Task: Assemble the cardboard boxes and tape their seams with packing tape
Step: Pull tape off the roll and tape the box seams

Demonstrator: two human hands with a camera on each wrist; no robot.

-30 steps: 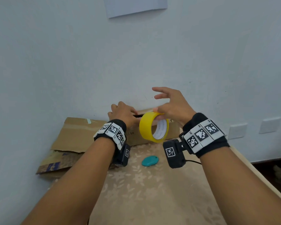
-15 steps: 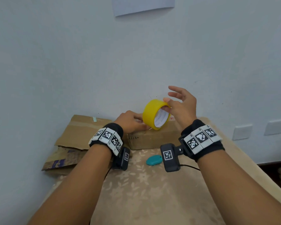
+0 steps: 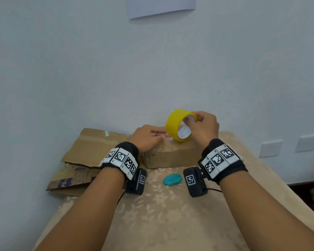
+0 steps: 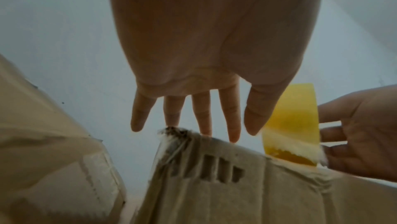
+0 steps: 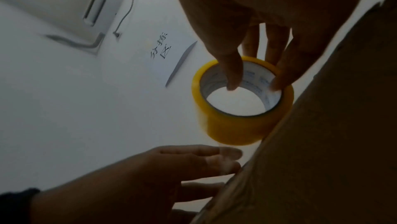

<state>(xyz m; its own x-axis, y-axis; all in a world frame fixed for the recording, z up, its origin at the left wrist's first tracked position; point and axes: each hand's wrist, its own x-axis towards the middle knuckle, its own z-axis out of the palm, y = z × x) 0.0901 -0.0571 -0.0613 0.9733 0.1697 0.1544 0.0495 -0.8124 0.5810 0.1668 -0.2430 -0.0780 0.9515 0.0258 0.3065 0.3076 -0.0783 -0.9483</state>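
Note:
A low cardboard box (image 3: pixel 172 156) stands at the table's far edge against the wall. My right hand (image 3: pixel 201 127) grips a yellow roll of packing tape (image 3: pixel 179 124) just above the box's top, thumb inside the core, fingers over the rim (image 5: pixel 279 78). A strip of tape runs from the roll leftwards along the box top. My left hand (image 3: pixel 147 137) lies flat with straight fingers (image 4: pixel 206 122) on the box top (image 4: pixel 214 176), next to the roll (image 4: pixel 292 122).
Flattened cardboard sheets (image 3: pixel 91 151) lie left of the box. A small teal cutter (image 3: pixel 172 179) sits on the beige patterned tablecloth (image 3: pixel 161 223) in front of the box. A white wall rises right behind; wall sockets (image 3: pixel 270 148) lie to the right.
My right hand has carried the roll rightwards and closed round it, drawing tape out along the box top. My left hand has settled flat on the box.

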